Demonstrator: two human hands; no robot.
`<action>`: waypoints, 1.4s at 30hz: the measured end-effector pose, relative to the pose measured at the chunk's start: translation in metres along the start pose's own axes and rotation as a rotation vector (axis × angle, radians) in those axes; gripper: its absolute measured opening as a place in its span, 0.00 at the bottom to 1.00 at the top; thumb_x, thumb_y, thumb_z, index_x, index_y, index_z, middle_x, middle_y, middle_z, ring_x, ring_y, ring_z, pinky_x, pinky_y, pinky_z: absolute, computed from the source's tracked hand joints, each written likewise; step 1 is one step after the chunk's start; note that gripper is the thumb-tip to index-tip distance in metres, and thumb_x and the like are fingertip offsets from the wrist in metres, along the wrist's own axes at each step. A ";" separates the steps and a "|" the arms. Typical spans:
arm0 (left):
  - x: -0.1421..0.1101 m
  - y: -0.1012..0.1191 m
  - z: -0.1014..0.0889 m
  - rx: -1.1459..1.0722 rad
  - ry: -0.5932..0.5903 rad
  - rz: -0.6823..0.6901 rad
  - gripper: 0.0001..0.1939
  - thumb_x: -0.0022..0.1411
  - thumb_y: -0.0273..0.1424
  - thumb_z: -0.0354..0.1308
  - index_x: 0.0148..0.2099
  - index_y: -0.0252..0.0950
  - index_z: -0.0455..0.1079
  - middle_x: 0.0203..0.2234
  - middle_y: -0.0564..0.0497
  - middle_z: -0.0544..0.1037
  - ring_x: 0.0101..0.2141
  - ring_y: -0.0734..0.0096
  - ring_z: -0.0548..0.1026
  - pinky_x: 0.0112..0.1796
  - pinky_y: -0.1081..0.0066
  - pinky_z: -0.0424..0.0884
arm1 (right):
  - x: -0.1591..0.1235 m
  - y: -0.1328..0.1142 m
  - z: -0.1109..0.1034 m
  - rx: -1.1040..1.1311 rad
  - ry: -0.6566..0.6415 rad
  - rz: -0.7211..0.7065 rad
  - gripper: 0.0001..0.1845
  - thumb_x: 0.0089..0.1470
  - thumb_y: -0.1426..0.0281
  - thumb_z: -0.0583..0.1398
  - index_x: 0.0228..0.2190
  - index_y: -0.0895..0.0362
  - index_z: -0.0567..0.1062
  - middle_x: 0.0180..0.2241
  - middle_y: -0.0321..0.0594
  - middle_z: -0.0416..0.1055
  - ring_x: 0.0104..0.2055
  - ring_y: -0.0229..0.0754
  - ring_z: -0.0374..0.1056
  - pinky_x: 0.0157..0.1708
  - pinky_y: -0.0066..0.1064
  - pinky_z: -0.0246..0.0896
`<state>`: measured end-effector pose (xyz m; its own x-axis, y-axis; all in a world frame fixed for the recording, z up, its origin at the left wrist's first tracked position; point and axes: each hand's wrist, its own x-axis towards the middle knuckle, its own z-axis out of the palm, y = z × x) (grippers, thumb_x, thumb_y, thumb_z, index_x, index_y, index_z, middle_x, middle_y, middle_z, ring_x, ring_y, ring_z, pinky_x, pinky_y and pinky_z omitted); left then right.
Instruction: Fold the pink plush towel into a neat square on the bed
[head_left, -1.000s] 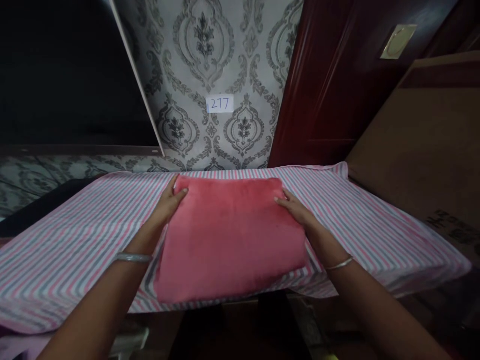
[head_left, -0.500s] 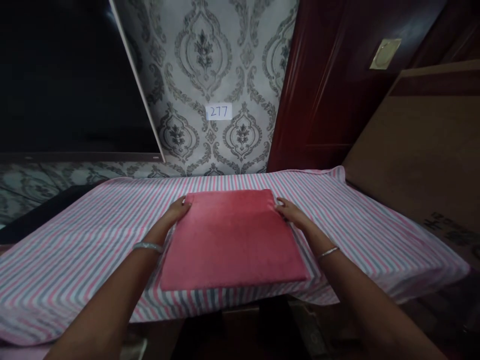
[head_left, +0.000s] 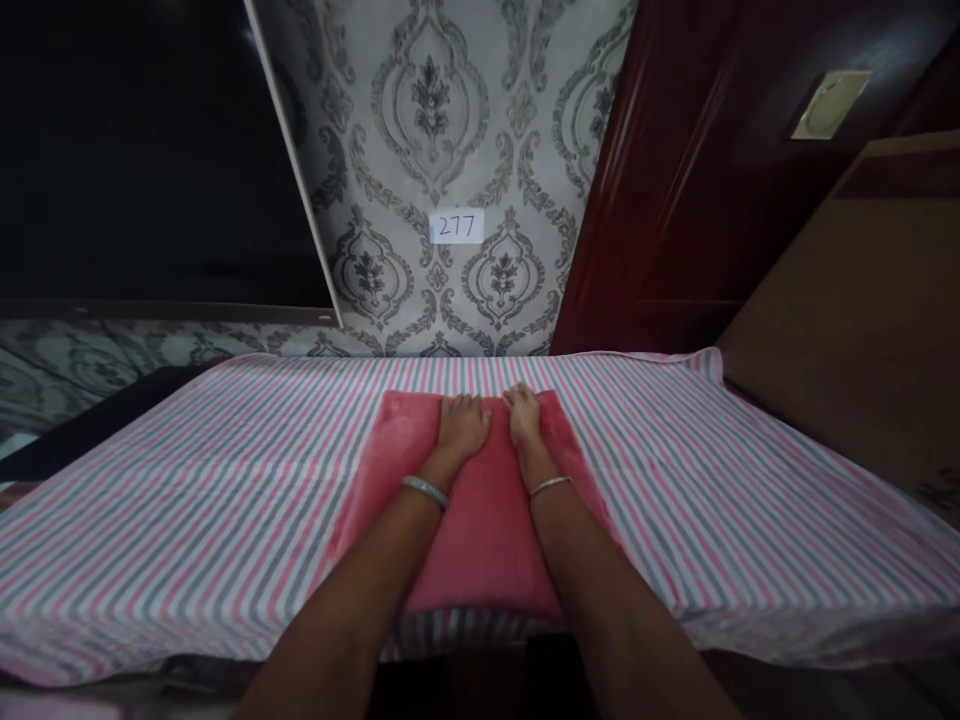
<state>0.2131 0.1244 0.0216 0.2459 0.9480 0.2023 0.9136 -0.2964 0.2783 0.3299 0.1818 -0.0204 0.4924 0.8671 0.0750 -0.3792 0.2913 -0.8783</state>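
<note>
Lying flat and squared, the pink cloth appears folded; left hand spread atop it, right hand at its far edge, grip unclear; remaining work undetermined.

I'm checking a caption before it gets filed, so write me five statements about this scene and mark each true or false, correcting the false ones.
1. The left hand and right hand both touch the red cloth. True.
2. The cloth lies on a plain black sheet. False: the sheet under it is striped.
3. The card reads 277. True.
4. The screen is right of the card. False: the screen is to its left.
5. Two bangles are in view. True.
</note>
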 end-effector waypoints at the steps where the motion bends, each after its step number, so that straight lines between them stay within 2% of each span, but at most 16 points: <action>1: -0.004 -0.001 0.006 0.017 0.008 0.010 0.24 0.72 0.35 0.44 0.64 0.29 0.66 0.60 0.34 0.72 0.62 0.50 0.65 0.65 0.47 0.52 | -0.002 0.010 -0.005 0.003 0.003 0.007 0.26 0.55 0.63 0.59 0.55 0.56 0.70 0.47 0.44 0.73 0.49 0.44 0.71 0.53 0.41 0.68; 5: -0.010 -0.008 0.015 0.056 0.016 0.030 0.25 0.73 0.36 0.43 0.65 0.31 0.65 0.61 0.36 0.71 0.63 0.52 0.64 0.65 0.48 0.51 | 0.000 0.027 -0.019 0.014 -0.008 0.001 0.26 0.54 0.61 0.60 0.54 0.56 0.70 0.48 0.45 0.72 0.48 0.44 0.72 0.52 0.42 0.68; 9: -0.007 -0.010 0.016 0.082 0.010 0.032 0.26 0.73 0.37 0.42 0.66 0.31 0.63 0.62 0.37 0.70 0.63 0.53 0.63 0.64 0.50 0.52 | 0.001 0.027 -0.018 0.019 0.003 -0.002 0.25 0.56 0.60 0.59 0.53 0.56 0.70 0.49 0.47 0.72 0.48 0.45 0.73 0.52 0.43 0.69; 12: -0.005 -0.018 0.010 0.134 -0.001 0.028 0.29 0.74 0.43 0.41 0.67 0.33 0.63 0.62 0.37 0.70 0.63 0.51 0.63 0.64 0.48 0.52 | -0.001 0.025 -0.017 0.020 0.009 0.000 0.23 0.56 0.61 0.58 0.52 0.56 0.70 0.49 0.47 0.72 0.47 0.44 0.73 0.52 0.44 0.69; 16: -0.006 -0.049 -0.010 0.209 -0.071 -0.050 0.31 0.73 0.48 0.39 0.66 0.36 0.65 0.62 0.37 0.71 0.63 0.48 0.64 0.64 0.43 0.49 | -0.002 0.025 -0.016 0.024 0.020 0.010 0.22 0.57 0.60 0.57 0.50 0.56 0.71 0.49 0.47 0.72 0.47 0.44 0.73 0.52 0.44 0.69; 18: -0.008 -0.068 -0.020 0.217 -0.091 -0.127 0.31 0.72 0.47 0.40 0.66 0.36 0.65 0.62 0.37 0.71 0.63 0.48 0.63 0.64 0.41 0.48 | -0.002 0.025 -0.016 0.030 0.025 0.018 0.21 0.57 0.61 0.58 0.49 0.56 0.72 0.49 0.46 0.72 0.47 0.43 0.73 0.52 0.44 0.69; 21: -0.013 -0.087 -0.028 0.221 -0.066 -0.210 0.30 0.73 0.45 0.39 0.66 0.34 0.65 0.61 0.36 0.71 0.63 0.47 0.64 0.63 0.41 0.51 | -0.002 0.026 -0.015 0.040 0.023 0.027 0.20 0.56 0.60 0.58 0.48 0.56 0.72 0.49 0.46 0.72 0.47 0.44 0.73 0.52 0.45 0.69; 27: -0.016 -0.090 -0.024 0.202 -0.002 -0.255 0.28 0.72 0.43 0.40 0.62 0.33 0.68 0.58 0.37 0.75 0.60 0.47 0.67 0.61 0.43 0.55 | -0.001 0.024 -0.016 0.062 0.007 0.044 0.21 0.57 0.59 0.60 0.49 0.56 0.73 0.49 0.47 0.72 0.49 0.45 0.73 0.53 0.44 0.69; 31: -0.012 -0.092 -0.023 0.171 -0.007 -0.255 0.27 0.72 0.43 0.41 0.62 0.35 0.68 0.58 0.37 0.74 0.60 0.48 0.67 0.61 0.45 0.56 | -0.001 0.019 -0.017 0.100 0.002 0.091 0.18 0.61 0.63 0.58 0.50 0.57 0.72 0.51 0.48 0.72 0.51 0.46 0.73 0.56 0.47 0.67; 36: -0.011 -0.096 -0.022 0.147 -0.007 -0.252 0.27 0.72 0.43 0.42 0.61 0.34 0.69 0.58 0.35 0.74 0.61 0.46 0.67 0.61 0.44 0.56 | -0.002 0.001 -0.022 0.204 -0.016 0.175 0.22 0.68 0.63 0.48 0.60 0.55 0.64 0.58 0.53 0.67 0.54 0.45 0.72 0.57 0.49 0.66; 39: -0.011 -0.097 -0.023 0.130 -0.007 -0.250 0.27 0.71 0.43 0.42 0.61 0.34 0.69 0.58 0.36 0.74 0.61 0.46 0.67 0.61 0.44 0.55 | -0.004 -0.016 -0.030 0.398 -0.041 0.290 0.28 0.70 0.57 0.44 0.67 0.51 0.53 0.64 0.55 0.61 0.56 0.46 0.71 0.57 0.51 0.66; 42: -0.011 -0.097 -0.025 0.107 -0.005 -0.247 0.28 0.71 0.42 0.42 0.63 0.33 0.68 0.59 0.36 0.73 0.61 0.46 0.66 0.62 0.44 0.54 | -0.004 -0.033 -0.040 0.586 -0.057 0.363 0.34 0.69 0.49 0.41 0.70 0.48 0.45 0.65 0.55 0.58 0.58 0.48 0.70 0.54 0.54 0.68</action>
<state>0.1140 0.1393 0.0158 0.0128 0.9907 0.1357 0.9752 -0.0423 0.2173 0.3720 0.1521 -0.0106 0.2183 0.9662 -0.1372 -0.8810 0.1346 -0.4536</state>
